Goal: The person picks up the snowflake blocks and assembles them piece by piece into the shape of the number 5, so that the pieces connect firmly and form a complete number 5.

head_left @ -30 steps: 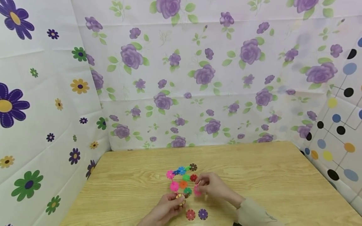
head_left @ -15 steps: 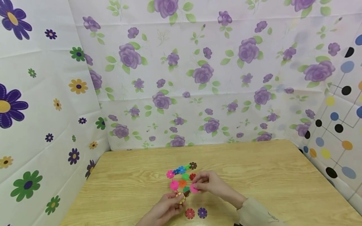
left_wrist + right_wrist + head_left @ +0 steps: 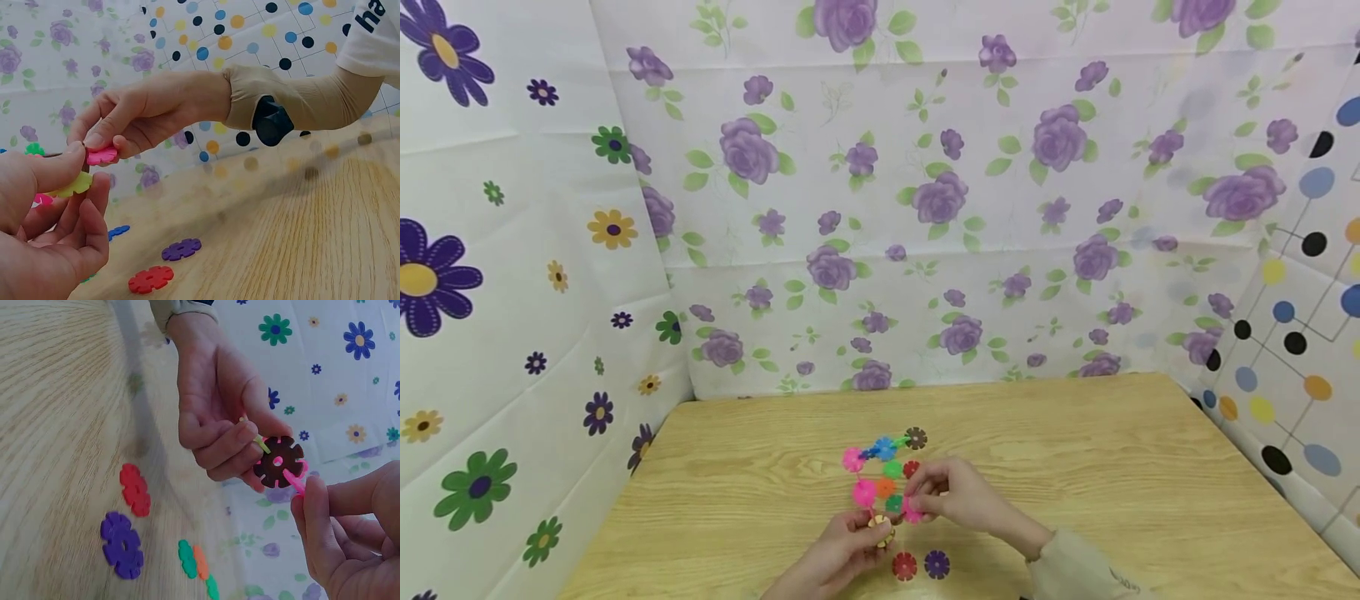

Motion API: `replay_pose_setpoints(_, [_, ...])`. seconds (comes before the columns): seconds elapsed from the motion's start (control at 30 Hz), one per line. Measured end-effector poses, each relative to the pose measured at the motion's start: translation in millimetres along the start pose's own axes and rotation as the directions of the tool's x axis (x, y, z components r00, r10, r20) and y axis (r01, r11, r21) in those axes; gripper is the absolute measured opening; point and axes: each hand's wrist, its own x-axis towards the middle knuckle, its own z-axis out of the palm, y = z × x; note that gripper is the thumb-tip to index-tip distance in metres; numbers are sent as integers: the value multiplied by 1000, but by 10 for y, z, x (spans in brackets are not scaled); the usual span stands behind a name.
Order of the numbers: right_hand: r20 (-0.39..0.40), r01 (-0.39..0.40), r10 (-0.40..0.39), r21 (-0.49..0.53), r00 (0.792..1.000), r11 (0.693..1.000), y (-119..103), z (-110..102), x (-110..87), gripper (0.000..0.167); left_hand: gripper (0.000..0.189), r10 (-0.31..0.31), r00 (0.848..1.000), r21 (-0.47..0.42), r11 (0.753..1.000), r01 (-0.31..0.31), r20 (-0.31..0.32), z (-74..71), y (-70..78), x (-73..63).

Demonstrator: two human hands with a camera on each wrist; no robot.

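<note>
My left hand (image 3: 838, 550) pinches a yellow snowflake disc (image 3: 79, 185) between thumb and fingers. A brown snowflake disc (image 3: 272, 474) is slotted onto its edge. From the yellow disc a linked chain runs away from me, through a bright pink disc (image 3: 864, 493) and blue disc (image 3: 885, 448) to another brown disc (image 3: 916, 437) at the far end. My right hand (image 3: 958, 496) pinches a loose-edged pink snowflake disc (image 3: 102, 156). In the right wrist view that pink disc's edge meets a notch on the near brown disc's rim.
A red disc (image 3: 898, 563) and a purple disc (image 3: 182, 249) lie flat on the wooden table (image 3: 1075, 467), nearer to me. Teal (image 3: 187, 559), orange (image 3: 200, 562) and green (image 3: 212, 587) discs lie beyond the hands, beside the chain. Patterned cloth (image 3: 1000, 208) hangs behind the table.
My right hand has brought the pink disc leftward to the near brown disc. My left hand keeps its grip on the yellow disc with little movement.
</note>
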Motion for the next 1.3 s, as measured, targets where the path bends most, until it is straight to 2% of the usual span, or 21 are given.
replay_pose_setpoints(0.17, [-25,28,-29,-39,999,999,-102,41,-48,5,18,44,999,35,998,-45,18,63,47,-26])
replay_pose_setpoints(0.4, [-63,46,-47,-21,997,999,-146,85,-85,3,13,30,999,58,998,-29,-30,127,120,-51])
replay_pose_setpoints(0.67, [-89,54,-54,1,995,999,-72,79,-82,3,20,29,999,65,998,-27,-36,122,127,-27])
replay_pose_setpoints(0.83, [-69,63,-64,-15,996,998,31,53,-69,5,25,26,998,76,997,-22,-52,114,102,3])
replay_pose_setpoints(0.93, [-44,69,-69,-10,997,998,89,19,-62,11,28,27,998,84,996,-22,-57,88,69,20])
replay_pose_setpoints(1.1, [-17,32,-31,11,999,999,130,-27,-68,22,26,13,996,87,996,-5,-90,24,25,34])
replay_pose_setpoints(1.3, [16,-60,59,76,998,995,127,-65,-79,22,28,-8,992,72,997,17,-124,-11,5,39])
